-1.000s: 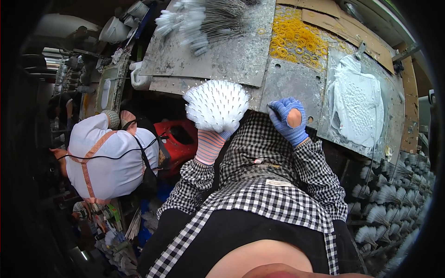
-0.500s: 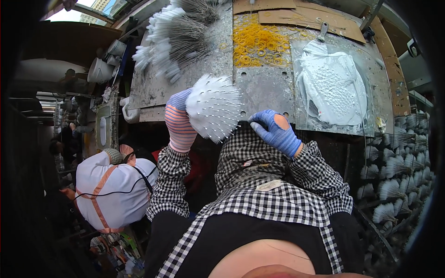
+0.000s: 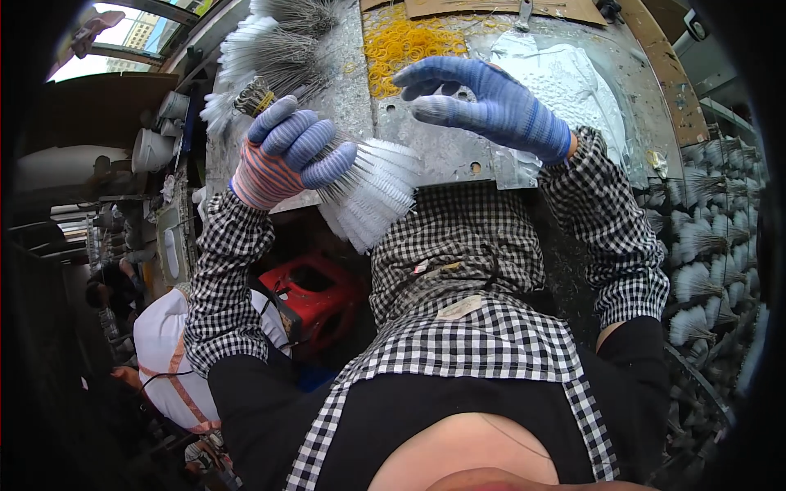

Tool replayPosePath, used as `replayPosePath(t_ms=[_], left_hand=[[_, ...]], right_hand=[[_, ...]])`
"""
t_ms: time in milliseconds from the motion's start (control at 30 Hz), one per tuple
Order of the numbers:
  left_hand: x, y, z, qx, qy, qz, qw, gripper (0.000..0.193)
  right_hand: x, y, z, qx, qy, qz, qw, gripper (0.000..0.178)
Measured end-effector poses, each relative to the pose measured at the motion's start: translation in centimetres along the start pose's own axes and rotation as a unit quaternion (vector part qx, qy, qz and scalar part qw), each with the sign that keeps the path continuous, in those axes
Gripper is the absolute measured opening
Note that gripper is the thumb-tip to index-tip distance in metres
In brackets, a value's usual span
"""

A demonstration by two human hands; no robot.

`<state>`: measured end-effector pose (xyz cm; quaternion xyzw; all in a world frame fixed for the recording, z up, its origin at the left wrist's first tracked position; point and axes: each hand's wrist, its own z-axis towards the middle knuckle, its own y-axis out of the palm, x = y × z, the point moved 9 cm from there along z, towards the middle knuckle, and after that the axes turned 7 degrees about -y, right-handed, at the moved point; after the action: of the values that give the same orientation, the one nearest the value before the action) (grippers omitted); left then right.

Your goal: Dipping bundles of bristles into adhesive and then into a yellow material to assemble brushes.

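Note:
A bundle of white bristle brushes point(image 3: 378, 190) with thin wire stems is gripped in my left hand point(image 3: 282, 155), which wears a striped glove. Its bristle ends point toward my apron, and its stem ends stick out past my thumb side, with yellow rubber bands point(image 3: 264, 102) around them. Over the table, my right hand point(image 3: 495, 102), in a blue glove, is empty with thumb and fingers apart. Close beyond it lies a pile of yellow rubber bands point(image 3: 409, 41). Partly behind this hand and wrist is a slab of thick white paste point(image 3: 565, 78).
More wire-stemmed white brushes point(image 3: 274, 53) lie at the table's far left. A scraper point(image 3: 523, 15) rests at the paste's far edge. Racks of white brushes point(image 3: 704, 237) stand at right. A red stool point(image 3: 319, 299) is beneath my left arm; a person in white point(image 3: 168, 352) sits at left.
My left hand has turned the bundle, so the stems and bands now show and the bristles face me. My right hand has risen from my lap to above the table, fingers spreading.

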<state>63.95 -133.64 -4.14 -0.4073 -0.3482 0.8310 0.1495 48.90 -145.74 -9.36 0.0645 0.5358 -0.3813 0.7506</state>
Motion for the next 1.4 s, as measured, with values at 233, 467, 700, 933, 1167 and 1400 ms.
replayPosePath(t_ms=[233, 467, 700, 933, 1167, 1400], left_hand=[[1.6, 2.8, 4.0, -0.054, 0.145, -0.065, 0.986, 0.034], [-4.6, 0.0, 5.9, 0.124, -0.095, 0.003, 0.988, 0.050], [-3.9, 12.4, 5.9, -0.027, -0.462, -0.659, 0.592, 0.053], [-6.2, 14.5, 3.9, 0.016, -0.468, -0.730, 0.498, 0.030], [-5.2, 14.7, 5.1, -0.050, -0.398, -0.724, 0.561, 0.036], [-4.6, 15.2, 4.1, -0.059, -0.414, -0.768, 0.485, 0.047]], right_hand=[[2.1, 7.5, 3.4, -0.284, 0.005, 0.079, 0.956, 0.069], [3.4, 1.3, 3.7, -0.098, 0.100, -0.122, 0.983, 0.064], [1.0, -1.3, 4.5, 0.053, 0.069, -0.405, 0.910, 0.066], [1.1, -3.5, 2.2, 0.036, 0.006, -0.347, 0.937, 0.071], [0.9, -3.2, 1.5, 0.049, 0.000, -0.287, 0.957, 0.046], [1.3, -3.3, 0.6, 0.098, -0.047, -0.285, 0.952, 0.039]])
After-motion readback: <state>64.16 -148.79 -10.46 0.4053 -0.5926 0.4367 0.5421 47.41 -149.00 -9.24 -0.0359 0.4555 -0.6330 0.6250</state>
